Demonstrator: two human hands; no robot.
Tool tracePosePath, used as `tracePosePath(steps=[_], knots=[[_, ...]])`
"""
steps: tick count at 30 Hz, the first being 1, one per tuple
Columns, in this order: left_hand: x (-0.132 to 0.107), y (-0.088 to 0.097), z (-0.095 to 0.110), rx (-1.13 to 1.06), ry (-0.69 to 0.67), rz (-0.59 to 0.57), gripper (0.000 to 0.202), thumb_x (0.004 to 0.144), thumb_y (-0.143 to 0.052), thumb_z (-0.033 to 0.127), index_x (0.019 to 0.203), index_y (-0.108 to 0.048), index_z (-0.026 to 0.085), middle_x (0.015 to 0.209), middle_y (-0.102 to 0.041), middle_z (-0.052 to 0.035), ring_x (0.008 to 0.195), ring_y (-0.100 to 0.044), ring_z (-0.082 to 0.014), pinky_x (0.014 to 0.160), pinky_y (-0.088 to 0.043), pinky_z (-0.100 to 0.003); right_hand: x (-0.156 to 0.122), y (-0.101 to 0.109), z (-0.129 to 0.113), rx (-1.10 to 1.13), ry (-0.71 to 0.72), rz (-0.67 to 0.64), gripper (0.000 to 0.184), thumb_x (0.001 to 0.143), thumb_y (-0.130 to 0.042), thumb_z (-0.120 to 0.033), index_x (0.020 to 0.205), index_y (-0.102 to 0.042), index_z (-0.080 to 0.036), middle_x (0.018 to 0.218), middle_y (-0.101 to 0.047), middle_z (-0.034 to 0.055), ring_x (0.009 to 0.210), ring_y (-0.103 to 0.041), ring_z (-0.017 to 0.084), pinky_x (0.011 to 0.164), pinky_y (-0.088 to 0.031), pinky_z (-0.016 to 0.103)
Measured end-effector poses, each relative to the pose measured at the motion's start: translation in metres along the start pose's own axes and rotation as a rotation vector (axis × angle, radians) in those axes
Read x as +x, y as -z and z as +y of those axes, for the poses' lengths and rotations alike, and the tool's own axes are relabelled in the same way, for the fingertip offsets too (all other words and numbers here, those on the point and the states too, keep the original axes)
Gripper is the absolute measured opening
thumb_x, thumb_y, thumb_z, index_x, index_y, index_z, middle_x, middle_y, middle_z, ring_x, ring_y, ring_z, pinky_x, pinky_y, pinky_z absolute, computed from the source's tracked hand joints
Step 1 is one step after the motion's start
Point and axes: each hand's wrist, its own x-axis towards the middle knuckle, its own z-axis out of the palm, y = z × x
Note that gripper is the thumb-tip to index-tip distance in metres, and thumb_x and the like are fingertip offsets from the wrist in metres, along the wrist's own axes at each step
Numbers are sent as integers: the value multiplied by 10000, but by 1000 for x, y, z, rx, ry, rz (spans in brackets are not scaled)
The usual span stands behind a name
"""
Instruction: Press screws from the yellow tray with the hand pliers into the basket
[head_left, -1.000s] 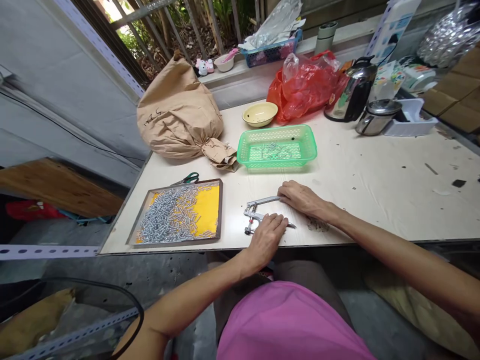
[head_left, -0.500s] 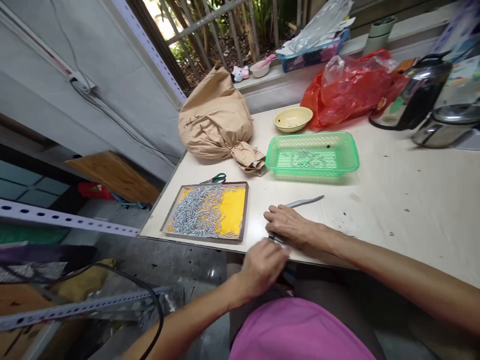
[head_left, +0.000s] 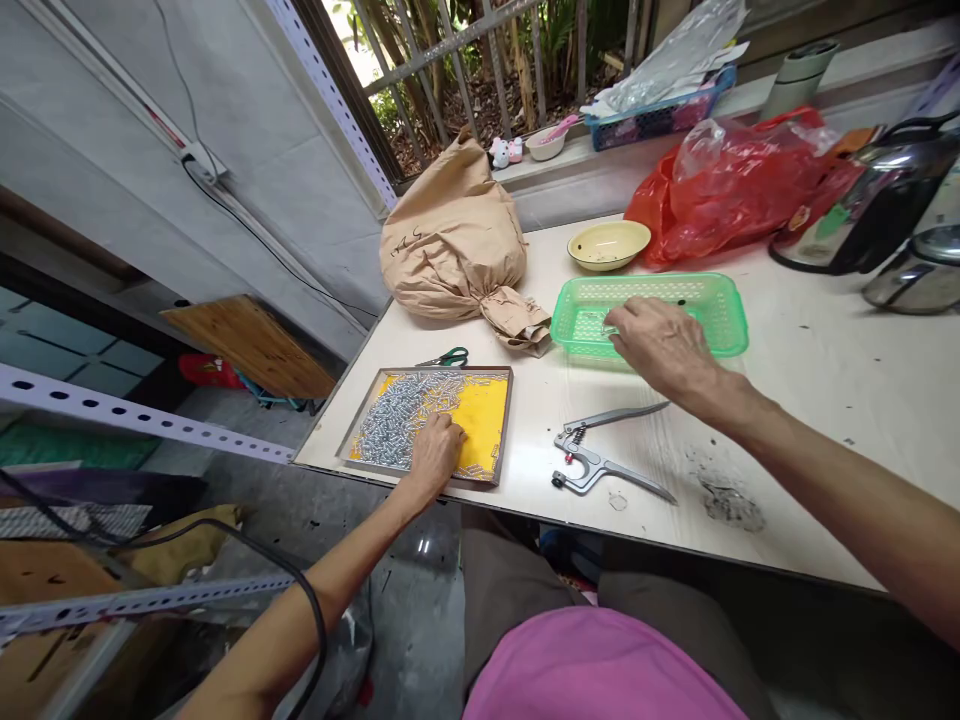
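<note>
My left hand [head_left: 437, 447] is down at the shallow tray [head_left: 507, 420] with a yellow bottom, its fingers drawn together beside a heap of small silvery metal pins [head_left: 394, 415]. Whatever the fingertips may pinch is hidden. Over the near side of the green plastic basket [head_left: 726, 325], my right hand [head_left: 660, 345] is closed, with a thin wire-like piece [head_left: 606, 326] showing at its fingertips. Between the hands, spring-handled metal pliers [head_left: 592, 468] lie on the table, touched by neither hand.
Green-handled scissors [head_left: 454, 357] lie behind the tray. A brown paper sack [head_left: 454, 235], a yellow bowl [head_left: 607, 245], a red plastic bag [head_left: 724, 200] and a steel kettle [head_left: 870, 200] stand along the back. The table's front edge [head_left: 540, 516] runs close to my lap.
Both hands have left the pliers, which now lie on the table. My left hand has moved left into the tray; my right hand has moved forward and right to the green basket.
</note>
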Motion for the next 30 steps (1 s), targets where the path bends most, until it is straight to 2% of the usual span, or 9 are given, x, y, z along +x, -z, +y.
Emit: tracePosePath(steps=[3, 6, 9, 12, 14, 17, 21, 25, 30], knots=[[3, 6, 4, -107, 3, 38, 196, 867, -501, 201, 733, -639, 167, 858, -625, -103, 932, -541, -236, 759, -438, -330, -13, 5, 6, 32, -49, -77, 230, 919, -424, -211, 1004, -628, -147, 975, -593, 124, 863, -545, 235, 677, -361, 324], [4, 17, 25, -462, 95, 18, 122, 827, -547, 238, 775, -642, 181, 791, -643, -52, 783, -576, -176, 712, -452, -286, -51, -6, 0, 199, 75, -246, 233, 932, -438, -278, 975, -642, -175, 960, -608, 87, 806, -578, 191, 658, -389, 291], [5, 24, 63, -941, 227, -230, 160, 784, -584, 321, 802, -636, 171, 663, -607, 7, 497, -484, -90, 484, -388, -217, -91, -18, -10, 282, 138, -412, 199, 900, -523, -324, 995, -626, -184, 989, -608, 72, 825, -598, 182, 668, -411, 273], [9, 20, 97, -1206, 303, -453, 210, 740, -623, 354, 770, -619, 146, 560, -521, 45, 393, -358, -49, 377, -275, -189, -115, -20, -16, 260, 62, -544, 148, 900, -519, -275, 966, -609, -177, 981, -602, 71, 831, -606, 181, 671, -414, 265], [13, 14, 111, -1250, 313, -517, 212, 720, -643, 343, 736, -612, 135, 512, -474, 58, 383, -337, -42, 366, -250, -182, -122, -18, -18, 250, -7, -591, 151, 922, -463, -231, 945, -602, -179, 966, -602, 71, 815, -608, 172, 676, -411, 260], [18, 7, 118, -1220, 281, -566, 265, 722, -653, 386, 677, -599, 131, 472, -445, 58, 369, -329, -39, 363, -229, -184, -125, -16, -19, 254, -57, -602, 185, 937, -413, -212, 961, -593, -179, 967, -606, 78, 815, -606, 172, 683, -407, 262], [21, 5, 118, -1153, 282, -598, 356, 699, -674, 475, 631, -574, 140, 447, -424, 61, 365, -334, -42, 365, -225, -187, -127, -17, -19, 249, -56, -600, 156, 912, -447, -183, 990, -582, -174, 1000, -602, 86, 849, -599, 185, 676, -398, 267], [23, 6, 117, -1108, 272, -642, 379, 677, -681, 471, 555, -516, 152, 423, -421, 61, 357, -341, -41, 367, -239, -184, -130, -21, -20, 243, -63, -583, 182, 939, -398, -186, 969, -577, -172, 989, -603, 85, 810, -590, 176, 660, -387, 267], [32, 8, 114, -1056, 191, -755, 365, 653, -685, 450, 528, -513, 153, 420, -461, 51, 358, -371, -48, 375, -280, -186, -134, -25, -19, 245, -57, -559, 193, 952, -388, -206, 970, -577, -174, 982, -599, 80, 802, -580, 167, 663, -390, 259]])
